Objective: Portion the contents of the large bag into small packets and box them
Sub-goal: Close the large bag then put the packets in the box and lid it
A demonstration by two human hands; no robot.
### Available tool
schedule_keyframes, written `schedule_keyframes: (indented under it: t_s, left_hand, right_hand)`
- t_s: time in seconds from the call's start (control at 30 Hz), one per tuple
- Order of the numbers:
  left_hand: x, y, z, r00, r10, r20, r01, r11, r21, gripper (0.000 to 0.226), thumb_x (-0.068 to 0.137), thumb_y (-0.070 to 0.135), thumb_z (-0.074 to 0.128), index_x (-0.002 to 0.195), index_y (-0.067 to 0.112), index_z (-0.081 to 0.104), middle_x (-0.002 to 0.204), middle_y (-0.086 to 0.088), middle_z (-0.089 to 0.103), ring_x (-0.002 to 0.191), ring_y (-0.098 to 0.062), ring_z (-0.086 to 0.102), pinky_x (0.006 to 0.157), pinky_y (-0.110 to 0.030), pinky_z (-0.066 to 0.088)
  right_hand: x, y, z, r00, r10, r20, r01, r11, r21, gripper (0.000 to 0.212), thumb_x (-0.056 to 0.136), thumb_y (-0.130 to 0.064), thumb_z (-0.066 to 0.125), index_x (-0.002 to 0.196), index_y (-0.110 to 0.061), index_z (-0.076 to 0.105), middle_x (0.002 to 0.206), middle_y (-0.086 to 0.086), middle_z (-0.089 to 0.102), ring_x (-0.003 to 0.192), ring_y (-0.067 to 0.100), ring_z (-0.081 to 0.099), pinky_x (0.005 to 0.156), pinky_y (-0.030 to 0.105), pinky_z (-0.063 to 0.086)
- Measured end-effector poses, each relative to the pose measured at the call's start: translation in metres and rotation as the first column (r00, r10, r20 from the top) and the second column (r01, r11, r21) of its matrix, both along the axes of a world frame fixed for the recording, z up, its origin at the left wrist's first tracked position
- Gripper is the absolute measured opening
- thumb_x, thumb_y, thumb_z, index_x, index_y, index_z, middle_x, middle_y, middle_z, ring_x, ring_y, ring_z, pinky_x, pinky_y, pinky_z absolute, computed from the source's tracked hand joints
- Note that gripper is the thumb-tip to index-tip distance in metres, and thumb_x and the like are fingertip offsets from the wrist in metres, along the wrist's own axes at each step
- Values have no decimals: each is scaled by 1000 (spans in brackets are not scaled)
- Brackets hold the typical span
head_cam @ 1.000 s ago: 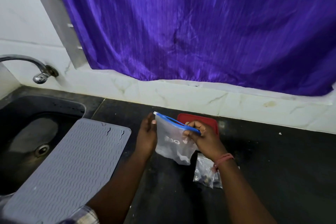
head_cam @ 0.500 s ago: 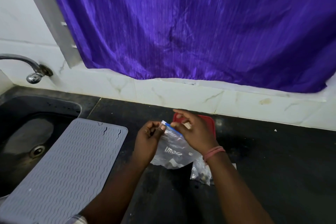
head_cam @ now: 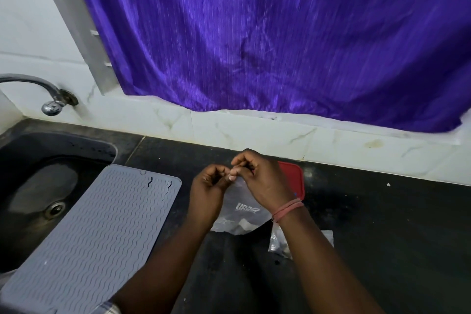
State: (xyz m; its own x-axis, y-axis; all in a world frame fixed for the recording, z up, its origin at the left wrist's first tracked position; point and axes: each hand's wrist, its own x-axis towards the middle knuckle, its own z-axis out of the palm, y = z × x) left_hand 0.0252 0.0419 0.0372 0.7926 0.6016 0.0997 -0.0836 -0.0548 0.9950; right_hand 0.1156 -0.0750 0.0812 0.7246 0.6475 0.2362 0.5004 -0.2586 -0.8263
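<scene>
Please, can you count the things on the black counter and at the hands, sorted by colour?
Clear plastic: 2, the zip bag pinched at its top by the left hand and right hand, and the small packet
Red: 1, the red lid
Grey: 1, the ribbed mat
Total: 4

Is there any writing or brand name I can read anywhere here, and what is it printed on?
"URBO", or close to it: white letters on the clear zip bag held by both hands; the last letter is unclear.
Small packet on the counter: no print legible.
Red lid, grey mat: no text visible.
</scene>
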Motion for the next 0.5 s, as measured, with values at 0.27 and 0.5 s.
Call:
schedule_keyframes:
  t_s: [0.27,0.5]
  left_hand:
    - [0,-8,1,999,8,35,-2,987,-159,8,89,0,70,83,6,70,85,-12,73,82,-18,67,80,-36,52]
    - [4,11,5,988,39,150,29,905,-424,30,93,-6,58,81,20,65,78,1,64,74,-14,56,74,-33,45]
  right_hand:
    - [5,-12,7,995,72,67,-65,992,-105,17,92,-5,60,101,-17,68,89,-5,72,84,2,67,79,23,54]
    - [18,-36,-3,994,45,100,-26,983,-180,20,92,-2,61,109,-12,66,86,-5,67,83,-3,61,75,13,48]
